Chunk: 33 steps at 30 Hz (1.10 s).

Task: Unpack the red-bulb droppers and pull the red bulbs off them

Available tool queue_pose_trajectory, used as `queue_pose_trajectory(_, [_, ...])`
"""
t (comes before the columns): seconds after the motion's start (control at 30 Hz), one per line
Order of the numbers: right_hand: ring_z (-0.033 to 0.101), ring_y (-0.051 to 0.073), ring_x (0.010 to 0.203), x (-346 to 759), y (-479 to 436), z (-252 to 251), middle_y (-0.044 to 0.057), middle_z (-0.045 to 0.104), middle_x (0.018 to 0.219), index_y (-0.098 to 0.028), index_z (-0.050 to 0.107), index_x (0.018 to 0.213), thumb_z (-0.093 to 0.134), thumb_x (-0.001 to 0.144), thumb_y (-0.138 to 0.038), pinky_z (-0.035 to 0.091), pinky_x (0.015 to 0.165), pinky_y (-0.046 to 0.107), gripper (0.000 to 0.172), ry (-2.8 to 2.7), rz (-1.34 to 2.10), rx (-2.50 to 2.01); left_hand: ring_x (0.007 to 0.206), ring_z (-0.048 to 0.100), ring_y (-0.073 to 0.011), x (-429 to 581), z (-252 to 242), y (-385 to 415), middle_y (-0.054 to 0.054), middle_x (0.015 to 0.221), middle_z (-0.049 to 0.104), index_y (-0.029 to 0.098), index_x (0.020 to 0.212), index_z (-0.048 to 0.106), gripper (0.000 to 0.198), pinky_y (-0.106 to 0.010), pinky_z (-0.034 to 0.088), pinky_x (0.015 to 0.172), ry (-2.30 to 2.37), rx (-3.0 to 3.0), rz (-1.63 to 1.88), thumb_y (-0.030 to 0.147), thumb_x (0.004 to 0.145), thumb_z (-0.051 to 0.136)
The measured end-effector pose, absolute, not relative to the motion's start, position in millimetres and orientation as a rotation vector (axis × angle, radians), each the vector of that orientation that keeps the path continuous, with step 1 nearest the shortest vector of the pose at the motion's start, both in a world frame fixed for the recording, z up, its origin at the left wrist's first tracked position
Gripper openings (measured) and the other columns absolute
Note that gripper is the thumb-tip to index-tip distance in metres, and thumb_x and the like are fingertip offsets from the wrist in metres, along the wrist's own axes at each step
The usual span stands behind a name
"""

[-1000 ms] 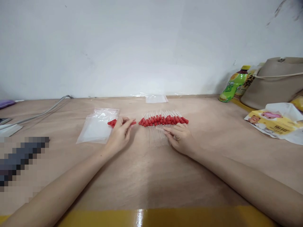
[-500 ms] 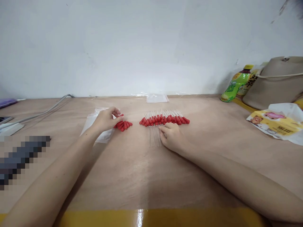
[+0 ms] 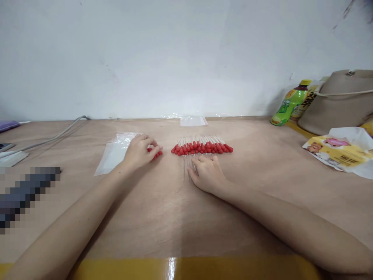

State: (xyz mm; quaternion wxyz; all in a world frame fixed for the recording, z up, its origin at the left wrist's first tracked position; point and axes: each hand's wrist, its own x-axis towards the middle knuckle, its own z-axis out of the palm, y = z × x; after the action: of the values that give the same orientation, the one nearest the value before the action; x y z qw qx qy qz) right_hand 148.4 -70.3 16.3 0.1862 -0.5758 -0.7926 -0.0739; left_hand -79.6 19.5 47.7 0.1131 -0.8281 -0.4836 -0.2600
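Observation:
A row of several glass droppers with red rubber bulbs [image 3: 202,147] lies across the middle of the table. My right hand [image 3: 206,173] rests flat, fingers stretched out, on the clear glass tubes [image 3: 186,167] just below that row. My left hand [image 3: 140,151] lies curled over a small heap of loose red bulbs [image 3: 157,154], its fingertips on them; only a few bulbs show past the fingers. A clear plastic bag [image 3: 112,156] lies flat right beside the left hand.
A second clear bag [image 3: 193,121] lies by the wall. A green bottle [image 3: 288,103], a beige handbag [image 3: 338,101] and a yellow tissue pack [image 3: 339,151] stand at the right. A grey cable [image 3: 52,138] runs at the left. Yellow tape [image 3: 186,268] edges the table front.
My left hand drew back onto the plastic bag, then came down over the loose red bulbs. My right hand slid left along the glass tubes and flattened out.

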Motion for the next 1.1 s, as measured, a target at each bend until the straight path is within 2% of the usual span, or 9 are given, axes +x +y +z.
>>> queue_pose_trajectory(0.17, [0.054, 0.019, 0.078, 146, -75, 21, 0.006, 0.062, 0.083, -0.015, 0.055, 0.077, 0.047, 0.08, -0.051, 0.026, 0.071, 0.033, 0.037, -2.157, -0.057, -1.628, 0.086, 0.05, -0.0214, -43, 29, -1, -0.006, 0.085, 0.057, 0.018, 0.082, 0.063, 0.025, -0.036, 0.037, 0.08, -1.213, -2.396, -0.85, 0.039, 0.081, 0.05])
queue_pose_trajectory(0.33, [0.052, 0.017, 0.073, 156, -76, 19, 0.005, 0.061, 0.076, -0.015, 0.059, 0.084, 0.046, 0.081, -0.05, 0.028, 0.072, 0.033, 0.037, -2.137, -0.073, -1.516, 0.094, 0.049, -0.0242, -25, 17, -3, -0.007, 0.098, 0.059, 0.02, 0.105, 0.059, 0.029, -0.041, 0.033, 0.084, -1.261, -2.343, -0.821, 0.036, 0.086, 0.044])
queue_pose_trajectory(0.43, [0.052, 0.022, 0.089, 163, -75, 18, 0.01, 0.061, 0.098, -0.017, 0.058, 0.104, 0.05, 0.079, -0.051, 0.03, 0.08, 0.037, 0.044, -2.296, -0.138, -1.256, 0.098, 0.048, -0.0243, -24, 14, 3, -0.006, 0.101, 0.061, 0.023, 0.11, 0.057, 0.028, -0.045, 0.029, 0.089, -1.211, -2.391, -0.758, 0.028, 0.088, 0.039])
queue_pose_trajectory(0.53, [0.042, 0.026, 0.113, 164, -73, 16, 0.01, 0.049, 0.125, -0.022, 0.053, 0.118, 0.046, 0.082, -0.053, 0.023, 0.095, 0.048, 0.048, -2.484, -0.181, -1.007, 0.099, 0.049, -0.0246, -24, 12, 7, -0.005, 0.099, 0.063, 0.026, 0.11, 0.057, 0.029, -0.05, 0.023, 0.093, -1.19, -2.412, -0.707, 0.024, 0.088, 0.037])
queue_pose_trajectory(0.67, [0.031, 0.024, 0.127, 158, -69, 12, 0.007, 0.047, 0.13, -0.023, 0.047, 0.124, 0.037, 0.088, -0.045, 0.007, 0.105, 0.054, 0.043, -2.589, -0.129, -0.936, 0.097, 0.051, -0.024, -23, 12, 7, -0.004, 0.097, 0.064, 0.026, 0.106, 0.059, 0.027, -0.053, 0.02, 0.096, -1.217, -2.443, -0.686, 0.026, 0.087, 0.039])
queue_pose_trajectory(0.83, [0.033, 0.023, 0.127, 150, -64, 8, 0.006, 0.053, 0.125, -0.02, 0.05, 0.122, 0.036, 0.09, -0.039, 0.003, 0.107, 0.054, 0.04, -2.589, -0.004, -0.968, 0.096, 0.054, -0.0216, -21, 12, 6, -0.003, 0.097, 0.066, 0.024, 0.101, 0.061, 0.025, -0.05, 0.016, 0.101, -1.261, -2.464, -0.768, 0.025, 0.086, 0.041])
queue_pose_trajectory(1.1, [0.05, 0.019, 0.11, 141, -62, 6, 0.009, 0.057, 0.117, -0.018, 0.054, 0.117, 0.039, 0.089, -0.039, 0.007, 0.108, 0.052, 0.038, -2.531, -0.031, -1.025, 0.091, 0.058, -0.019, -21, 9, 10, -0.002, 0.089, 0.068, 0.022, 0.094, 0.063, 0.02, -0.045, 0.024, 0.1, -1.381, -2.438, -0.933, 0.026, 0.084, 0.045])
